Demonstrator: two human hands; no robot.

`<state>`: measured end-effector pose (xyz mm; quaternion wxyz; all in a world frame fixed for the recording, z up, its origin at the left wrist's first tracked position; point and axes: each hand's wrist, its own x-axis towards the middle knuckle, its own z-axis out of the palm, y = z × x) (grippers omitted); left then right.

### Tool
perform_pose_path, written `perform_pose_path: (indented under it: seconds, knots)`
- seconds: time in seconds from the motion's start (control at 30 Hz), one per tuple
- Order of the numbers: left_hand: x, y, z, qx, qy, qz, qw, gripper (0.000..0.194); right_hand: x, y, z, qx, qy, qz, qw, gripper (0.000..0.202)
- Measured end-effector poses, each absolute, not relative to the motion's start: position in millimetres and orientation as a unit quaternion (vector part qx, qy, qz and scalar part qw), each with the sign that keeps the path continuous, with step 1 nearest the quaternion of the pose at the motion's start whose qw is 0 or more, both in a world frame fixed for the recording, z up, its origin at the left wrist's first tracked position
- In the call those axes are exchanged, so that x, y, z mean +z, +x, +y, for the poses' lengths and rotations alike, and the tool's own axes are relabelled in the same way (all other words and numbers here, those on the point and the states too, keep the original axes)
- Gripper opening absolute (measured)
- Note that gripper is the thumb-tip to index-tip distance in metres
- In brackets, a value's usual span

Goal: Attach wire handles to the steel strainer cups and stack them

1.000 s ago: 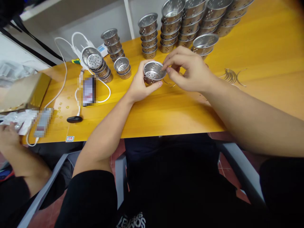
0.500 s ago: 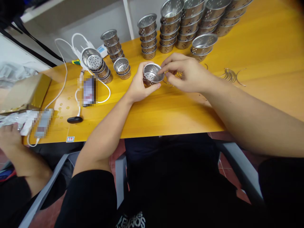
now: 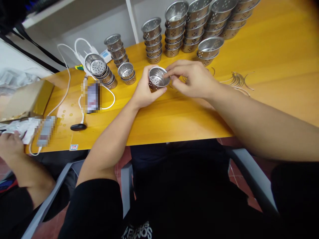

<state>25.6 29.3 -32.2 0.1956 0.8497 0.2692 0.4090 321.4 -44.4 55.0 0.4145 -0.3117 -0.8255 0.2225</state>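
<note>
A small perforated metal cup is held above the wooden table, its open top tilted toward me. My left hand is wrapped round its left and lower side, thumb along the front. At the cup's right rim, my right hand has its fingers bent together, with the index fingertip just inside the cup. Whatever lies between those fingertips is too small to make out. Several thin curved wires lie on the table beyond my right forearm. Behind my right hand stands a short stack of cups.
Tall stacks of perforated cups line the table's back edge. Smaller stacks stand at the left, near a phone, white cables and a black plug. A cardboard box and another person's hand are at far left.
The view has shifted slightly. My left hand still holds the cup, and my right fingers remain at its rim with little movement. More of the wires shows beyond my right forearm.
</note>
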Motion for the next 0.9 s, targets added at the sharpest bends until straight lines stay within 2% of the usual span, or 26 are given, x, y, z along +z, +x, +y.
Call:
perform_pose_path:
  seconds: [0.17,0.63,0.8,0.9]
  knots:
    - [-33.5,26.3,27.0,0.398,0.857,0.256,0.205,0.099,58.7,322.2,-46.4,0.228,-0.325,-0.827,0.399,0.021]
    - [-22.5,31.5,18.5,0.396,0.849,0.269,0.221,0.091,40.5,315.0,-39.6,0.247,-0.287,-0.841,0.386,0.036]
    - [-23.1,27.7,19.3,0.408,0.844,0.260,0.230,0.103,40.1,316.0,-39.2,0.248,-0.278,-0.838,0.400,0.037]
    - [-19.8,23.8,19.9,0.397,0.847,0.272,0.224,0.109,41.4,320.8,-36.7,0.232,-0.265,-0.839,0.414,0.052]
